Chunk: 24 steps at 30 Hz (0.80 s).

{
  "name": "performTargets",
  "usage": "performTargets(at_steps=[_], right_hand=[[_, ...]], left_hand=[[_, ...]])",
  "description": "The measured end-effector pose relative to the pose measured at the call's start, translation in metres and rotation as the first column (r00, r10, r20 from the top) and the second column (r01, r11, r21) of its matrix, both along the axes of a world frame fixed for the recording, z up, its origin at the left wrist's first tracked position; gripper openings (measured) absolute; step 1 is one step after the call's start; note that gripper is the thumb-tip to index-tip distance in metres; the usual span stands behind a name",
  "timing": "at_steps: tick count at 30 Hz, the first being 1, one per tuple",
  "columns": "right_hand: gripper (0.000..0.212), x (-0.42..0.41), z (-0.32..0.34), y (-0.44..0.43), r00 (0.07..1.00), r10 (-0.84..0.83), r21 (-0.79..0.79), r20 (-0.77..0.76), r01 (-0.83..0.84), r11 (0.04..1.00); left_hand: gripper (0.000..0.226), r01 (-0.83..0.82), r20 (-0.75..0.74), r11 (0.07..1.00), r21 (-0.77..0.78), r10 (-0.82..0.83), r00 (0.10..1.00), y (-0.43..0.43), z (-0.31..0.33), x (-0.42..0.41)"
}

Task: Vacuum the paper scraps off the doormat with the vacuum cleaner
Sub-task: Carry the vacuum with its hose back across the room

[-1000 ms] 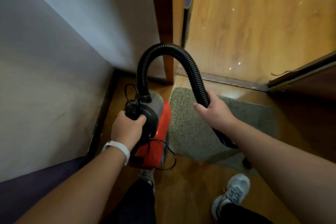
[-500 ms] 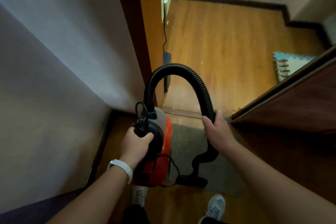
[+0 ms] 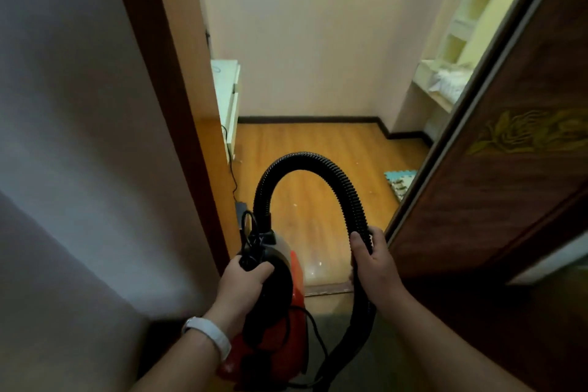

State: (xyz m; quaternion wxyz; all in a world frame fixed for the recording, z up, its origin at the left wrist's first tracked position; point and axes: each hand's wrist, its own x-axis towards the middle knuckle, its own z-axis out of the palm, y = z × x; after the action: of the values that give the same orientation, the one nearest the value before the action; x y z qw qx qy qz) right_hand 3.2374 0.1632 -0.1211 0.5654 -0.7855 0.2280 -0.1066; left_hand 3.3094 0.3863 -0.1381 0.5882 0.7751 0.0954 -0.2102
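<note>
Head view: the left hand (image 3: pixel 245 277), with a white wristband (image 3: pixel 208 336), is clenched round the black top handle of the vacuum cleaner (image 3: pixel 280 328). The vacuum cleaner is a rounded red plastic body with a black cap, its long axis pointing away from the person toward the doorway. A thin black cord (image 3: pixel 318 337) loops beside it. The ribbed black hose (image 3: pixel 305 159) rises from its front end, arches over and drops through the right hand (image 3: pixel 372 264), which grasps it. Below the 2 hands the hose runs down across the near edge of the dim grey doormat (image 3: pixel 334 325).

Beyond lies glossy wooden floor (image 3: pixel 318 143), with a blue foam tile (image 3: pixel 399 181) at its right edge. At right stands a dark carved door (image 3: pixel 509 184). A pale shelf (image 3: pixel 461 25) holds something white and crumpled.
</note>
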Motion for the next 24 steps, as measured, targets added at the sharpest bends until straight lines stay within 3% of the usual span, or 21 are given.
performTargets(at_steps=[9, 13, 16, 20, 24], right_hand=[[0.02, -0.048, 0.062, -0.066, 0.951, -0.307, 0.058, 0.046, 0.304, 0.951], [0.033, -0.086, 0.071, -0.112, 0.93, -0.366, 0.041, 0.04, 0.365, 0.93], [0.03, -0.116, 0.079, -0.149, 0.929, -0.366, 0.038, 0.054, 0.364, 0.931], [0.028, -0.159, 0.078, -0.214, 0.931, -0.363, -0.004, 0.045, 0.364, 0.932], [0.034, -0.21, 0.083, -0.283, 0.895, -0.444, 0.053, 0.046, 0.441, 0.896]], left_hand=[[0.018, 0.249, 0.073, 0.966, -0.07, -0.244, 0.967, -0.07, 0.065, 0.009], [0.024, 0.306, 0.074, 0.95, -0.066, -0.301, 0.951, -0.116, 0.079, -0.003], [0.028, 0.333, 0.083, 0.942, -0.042, -0.329, 0.941, -0.158, 0.087, -0.021], [0.016, 0.373, 0.111, 0.928, -0.011, -0.369, 0.923, -0.224, 0.098, -0.054], [0.015, 0.397, 0.131, 0.918, 0.006, -0.394, 0.91, -0.295, 0.109, -0.094]])
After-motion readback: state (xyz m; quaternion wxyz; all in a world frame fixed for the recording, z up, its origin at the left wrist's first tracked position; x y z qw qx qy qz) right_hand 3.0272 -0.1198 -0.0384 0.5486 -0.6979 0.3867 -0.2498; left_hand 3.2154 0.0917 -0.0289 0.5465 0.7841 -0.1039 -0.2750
